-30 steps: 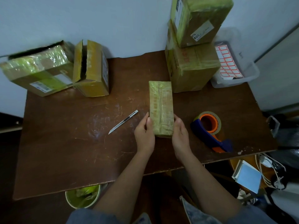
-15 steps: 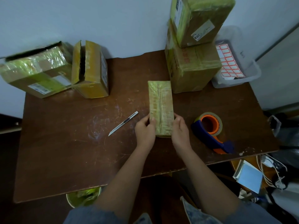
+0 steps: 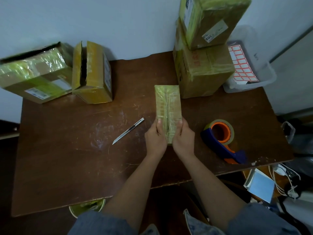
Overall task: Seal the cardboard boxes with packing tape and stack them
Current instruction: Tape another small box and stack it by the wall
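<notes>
A narrow taped box (image 3: 168,106) is gripped at its near end by the left hand (image 3: 155,137) and right hand (image 3: 183,139), thumbs on top, over the tabletop (image 3: 67,158).

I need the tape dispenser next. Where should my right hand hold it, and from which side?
Take the tape dispenser by its blue handle, which points toward the table's near right edge. Come from above and from the right: the orange roll fills the far end, and nothing blocks the handle.
</notes>
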The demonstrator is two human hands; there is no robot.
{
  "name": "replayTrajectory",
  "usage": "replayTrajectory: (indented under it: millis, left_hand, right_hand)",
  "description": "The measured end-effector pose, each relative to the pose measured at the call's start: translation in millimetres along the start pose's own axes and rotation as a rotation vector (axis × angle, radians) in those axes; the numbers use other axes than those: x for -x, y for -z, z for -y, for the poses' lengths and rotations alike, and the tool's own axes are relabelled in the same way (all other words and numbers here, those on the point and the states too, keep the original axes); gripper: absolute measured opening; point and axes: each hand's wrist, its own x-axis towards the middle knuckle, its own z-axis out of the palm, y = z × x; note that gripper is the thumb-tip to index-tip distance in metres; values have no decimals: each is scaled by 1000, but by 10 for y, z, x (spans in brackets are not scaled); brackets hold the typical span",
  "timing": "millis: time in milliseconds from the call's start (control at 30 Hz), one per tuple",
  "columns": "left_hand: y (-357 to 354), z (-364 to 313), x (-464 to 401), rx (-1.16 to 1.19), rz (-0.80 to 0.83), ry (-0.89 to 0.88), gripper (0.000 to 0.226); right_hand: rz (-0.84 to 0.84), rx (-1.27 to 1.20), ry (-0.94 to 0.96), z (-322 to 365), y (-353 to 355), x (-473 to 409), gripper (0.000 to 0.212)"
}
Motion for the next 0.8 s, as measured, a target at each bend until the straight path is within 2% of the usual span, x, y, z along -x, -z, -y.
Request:
replayTrajectory:
  millis: [167,267,333,400,467,533,633,733,800]
  left_hand:
    - [115,-84,-4,-32,60,0,43]
    - [317,-115,-49,-237,150,53,43]
    - [413,-144,-63,-333,215,109,38]
    - [434,-128,-42,-227,321,84,49]
    - [388,-51,-8,-112,402,67,64]
    - [365,34,8,-109,408,64,69]
    - [359,93,3,-89,378,55,66]
    - [357,128,-1,-47,375,61,63]
    - [392,125,3,25,389,96,63]
  right_hand:
    - [155,-55,-13,-10,164,-21,46]
    - [308,-27,-84,18,327,-111,47]
    - [352,-1,-110,62,352,-128,52]
    - [333,-19,-29,90,279,-59,59]
    - [293,75,110,49,166,39,64]
    - [233,168,171,-31,100,57,66]
    - [196,154,195,-69,91,51,62]
    - [232,-12,119,-30,120,56,57]
    - [295,-167,-56,45,166,49,60]
